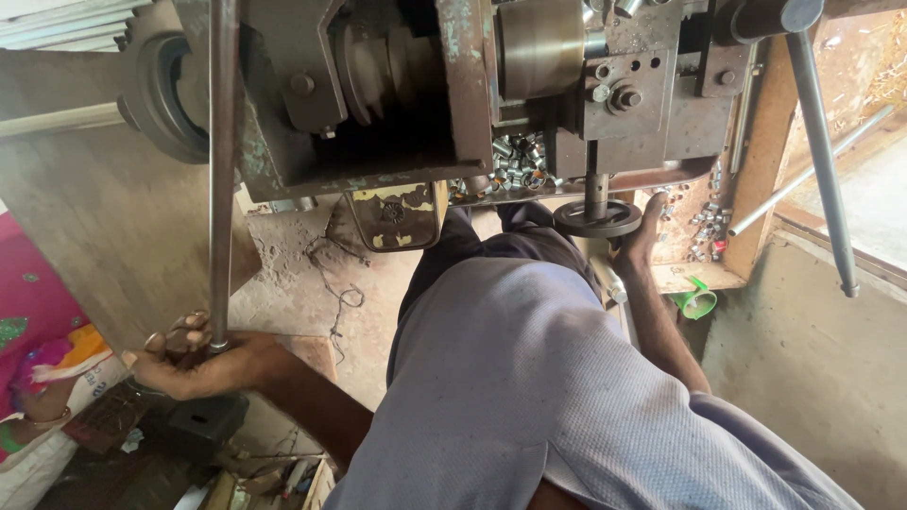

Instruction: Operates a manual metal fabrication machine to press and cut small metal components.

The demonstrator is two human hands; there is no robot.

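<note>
Your left hand point(194, 364) has its grip closed round the lower end of the long rod point(223, 170), steadying it where it hangs from the lathe point(397, 94). Your right hand point(645, 229) cups the rim of the handwheel point(597, 218), seemingly gripping it; small metal rings point(515, 162) lie heaped in the tray just behind

Shirt point(529, 378): plain lavender-grey woven cloth, fills the lower middle of the view, soft folds and creases, no print or pattern visible. Sleeves cut short or pushed up; both forearms bare. Trousers point(482, 246): dark navy/charcoal, plain, showing just above the shirt. Left hand point(194, 364) and right hand point(644, 234) both bare, no gloves. No watch or wristband visible on the wearer.
</note>
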